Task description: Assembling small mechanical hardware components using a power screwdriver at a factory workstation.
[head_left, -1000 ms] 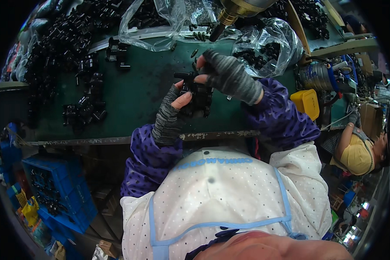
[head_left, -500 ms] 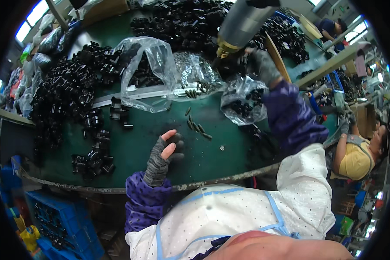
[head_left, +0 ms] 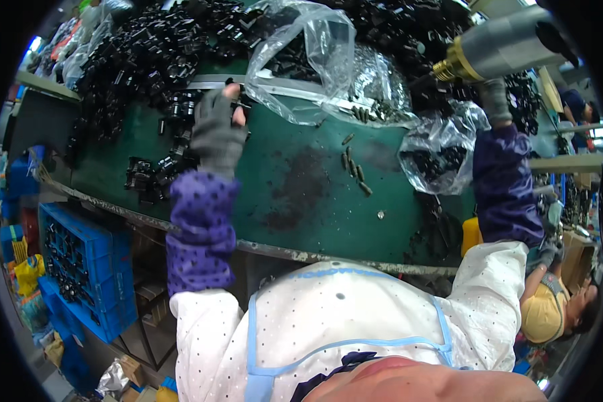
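My left hand [head_left: 219, 130], in a grey glove with bare thumb and fingertip, is closed on a small black part [head_left: 244, 104] at the edge of the black pile. Most of that part is hidden under the fingers. My right hand [head_left: 496, 102] is raised at the right behind a hanging grey power driver [head_left: 509, 48] with a brass-coloured nose. Its fingers are hidden there, so its grip does not show. Several short, dull metal pins [head_left: 353, 167] lie on the green tabletop [head_left: 301, 221] between the hands.
Heaps of black parts [head_left: 137, 74] cover the table's left and back. An open clear bag [head_left: 301, 60] lies before a pale metal strip [head_left: 288, 87]. Another clear bag [head_left: 442, 157] holds black pieces. A blue crate [head_left: 94, 268] stands below at left. A co-worker [head_left: 546, 308] sits at right.
My left hand has reached forward and left from the bare tabletop to the black parts, closing on one. My right hand remains beside the driver, its fingers now hidden. The whole view has shifted.
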### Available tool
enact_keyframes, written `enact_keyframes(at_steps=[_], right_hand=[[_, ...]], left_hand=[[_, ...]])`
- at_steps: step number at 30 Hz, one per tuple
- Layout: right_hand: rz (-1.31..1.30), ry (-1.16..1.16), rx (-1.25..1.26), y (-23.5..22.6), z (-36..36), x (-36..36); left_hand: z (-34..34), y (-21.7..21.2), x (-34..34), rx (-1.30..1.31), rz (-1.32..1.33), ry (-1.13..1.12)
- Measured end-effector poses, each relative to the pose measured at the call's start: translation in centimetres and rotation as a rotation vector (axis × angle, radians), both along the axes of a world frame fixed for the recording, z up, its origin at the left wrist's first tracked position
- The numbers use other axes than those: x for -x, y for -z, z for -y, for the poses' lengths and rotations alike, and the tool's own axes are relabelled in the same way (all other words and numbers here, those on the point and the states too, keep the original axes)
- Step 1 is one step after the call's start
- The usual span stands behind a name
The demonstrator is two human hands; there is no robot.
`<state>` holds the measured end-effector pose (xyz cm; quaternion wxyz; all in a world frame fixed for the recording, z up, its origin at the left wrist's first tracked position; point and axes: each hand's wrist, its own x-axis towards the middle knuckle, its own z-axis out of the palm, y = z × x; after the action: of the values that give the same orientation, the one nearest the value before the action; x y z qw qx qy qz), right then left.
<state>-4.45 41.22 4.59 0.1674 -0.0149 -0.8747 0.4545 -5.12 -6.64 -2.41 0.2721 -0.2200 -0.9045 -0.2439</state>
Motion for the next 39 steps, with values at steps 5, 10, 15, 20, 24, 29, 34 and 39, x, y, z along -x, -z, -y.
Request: enact_keyframes(at_steps=[5,10,15,20,24,29,34,39], right_hand=[[0.088,-0.253,-0.367,1.1,11.1,-8.4],[0.101,-0.457,-0.711,5.7,14.8,-11.1],[0.370,-0.408,-0.868,6.7,20.1,-6.6],[0.173,-0.449,-0.759,7.8,19.3,-7.2],[0.279,-0.466,-0.379,4.9,20.6,-11.3],[0.080,-0.621,-0.073,5.9,22.9,-14.5],[-0.091,-0.565,-0.184,6.7,24.0,-15.3],[-0.145,-0.621,-0.885,3.5,24.6,-14.7]], left_hand=[[-2.3,0.7,0.5,0.582,0.310,-0.360],[-0.8,1.3,-1.5,-0.429,0.847,0.168],[-2.8,2.0,-9.3,-1.194,1.133,0.292],[-1.0,3.4,-14.4,-0.303,0.423,0.140],[-1.7,-2.4,-13.1,0.267,0.219,0.366],[-3.9,-0.9,-9.6,0.437,0.440,0.731],[-4.5,-0.2,-11.1,0.348,0.499,0.576],[-4.7,1.0,-13.0,0.163,0.416,0.458]])
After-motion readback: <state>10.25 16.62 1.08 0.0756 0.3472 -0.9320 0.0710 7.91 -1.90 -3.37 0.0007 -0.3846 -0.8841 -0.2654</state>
